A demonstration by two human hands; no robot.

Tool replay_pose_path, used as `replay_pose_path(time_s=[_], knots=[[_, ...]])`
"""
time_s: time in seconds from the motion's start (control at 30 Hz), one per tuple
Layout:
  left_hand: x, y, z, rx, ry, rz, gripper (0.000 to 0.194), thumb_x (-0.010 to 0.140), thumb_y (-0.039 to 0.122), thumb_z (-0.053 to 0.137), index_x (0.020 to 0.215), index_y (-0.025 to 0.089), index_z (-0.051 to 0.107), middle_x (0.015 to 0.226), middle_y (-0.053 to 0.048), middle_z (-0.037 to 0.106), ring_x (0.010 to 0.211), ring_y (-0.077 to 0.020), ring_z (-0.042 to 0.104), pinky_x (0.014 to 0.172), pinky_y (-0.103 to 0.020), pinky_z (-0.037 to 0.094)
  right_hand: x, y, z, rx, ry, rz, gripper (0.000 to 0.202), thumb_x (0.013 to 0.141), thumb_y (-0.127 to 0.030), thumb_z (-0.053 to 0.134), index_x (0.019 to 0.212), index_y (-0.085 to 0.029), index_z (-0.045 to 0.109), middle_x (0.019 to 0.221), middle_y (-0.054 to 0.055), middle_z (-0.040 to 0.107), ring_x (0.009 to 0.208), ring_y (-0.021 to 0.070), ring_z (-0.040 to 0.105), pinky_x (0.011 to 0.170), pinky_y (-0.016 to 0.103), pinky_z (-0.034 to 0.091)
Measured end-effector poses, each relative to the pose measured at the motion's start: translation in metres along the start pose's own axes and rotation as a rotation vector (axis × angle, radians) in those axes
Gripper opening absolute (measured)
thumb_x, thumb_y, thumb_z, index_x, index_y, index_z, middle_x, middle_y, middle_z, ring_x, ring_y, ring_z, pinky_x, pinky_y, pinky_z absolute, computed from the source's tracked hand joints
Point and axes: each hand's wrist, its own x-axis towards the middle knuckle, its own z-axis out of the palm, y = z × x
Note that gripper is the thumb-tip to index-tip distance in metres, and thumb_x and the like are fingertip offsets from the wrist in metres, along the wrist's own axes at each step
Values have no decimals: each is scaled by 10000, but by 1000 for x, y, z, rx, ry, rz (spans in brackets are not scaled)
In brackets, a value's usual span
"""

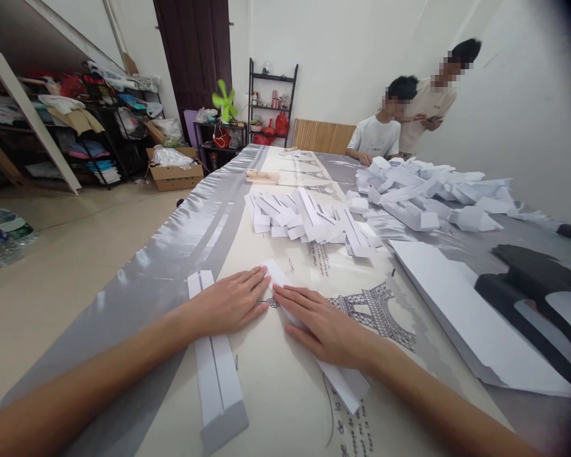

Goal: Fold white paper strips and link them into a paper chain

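White paper strip (314,336) lies pressed under flat, open hands, left (231,299) beside right (321,324).

**Around the table**

A pile of folded white pieces (309,219) lies mid-table, with a larger heap (428,193) farther right. A stack of white sheets (461,311) sits near the right edge, beside dark shapes (528,279). Two people (400,120) are at the far end. A green fan (224,101) stands by a black shelf (271,101). A cardboard box (174,174) rests on the floor beside cluttered racks (85,120).
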Motion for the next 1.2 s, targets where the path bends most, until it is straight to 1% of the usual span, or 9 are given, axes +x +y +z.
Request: replay_pose_path(time_s=[0.1,0.27,0.5,0.63,0.8,0.93,1.03,1.1,1.2], knots=[[0,0,1,-10,9,-1,499,1075,384,318,1387,46,511,1429,-219,553,1371,-301,494,1130,-428,396,-1,3,1,65,44,37,549,1045,-388,442,1567,-274,317,1611,27,350,1476,243,346,1204,492,364],[-1,1,2,14,5,9,502,1076,377,309,1379,33,516,1419,-229,558,1374,-309,489,1135,-432,390,-2,8,5,126,125,36,447,1056,-274,393,1499,-273,450,1531,26,482,1430,210,428,1188,479,402],[-1,1,2,-1,8,-13,498,1072,394,322,1372,49,520,1429,-215,555,1374,-308,488,1136,-432,391,-2,5,5,73,122,18,412,1025,-234,422,1414,-204,556,1548,93,448,1427,231,427,1154,477,442],[-1,2,1,-22,13,-13,493,1074,380,324,1375,39,517,1425,-218,557,1370,-312,493,1139,-439,386,0,6,6,58,117,-17,423,1021,-203,413,1424,-198,543,1533,97,470,1441,232,405,1165,501,422],[1,3,0,-15,-37,-29,511,1071,377,330,1371,6,512,1436,-238,537,1387,-324,465,1139,-441,386,1,7,5,24,100,-45,432,1030,-198,405,1446,-165,516,1532,114,471,1466,234,367,1185,505,395],[4,10,2,-111,-11,-90,500,1072,381,328,1395,37,494,1475,-217,504,1400,-305,450,1144,-441,374,1,7,4,-26,87,-74,428,1047,-216,395,1455,-137,500,1546,123,450,1476,223,347,1200,471,382],[7,17,2,-129,-30,-155,528,1078,399,298,1413,27,466,1476,-232,496,1392,-308,461,1135,-442,375,0,7,5,-75,84,-91,438,1056,-218,379,1474,-124,470,1552,127,441,1479,224,343,1196,473,388],[8,19,1,-120,-53,-171,517,1083,398,283,1420,47,459,1478,-226,495,1397,-309,454,1132,-440,379,-1,7,6,-109,90,-99,450,1056,-210,375,1491,-119,443,1552,134,439,1478,227,343,1188,478,399],[9,18,-2,-123,-68,-150,462,1087,376,278,1424,122,466,1468,-191,514,1387,-307,467,1113,-447,404,-2,5,8,-158,123,-113,458,1048,-196,388,1496,-115,430,1536,142,460,1461,234,375,1174,478,419]])
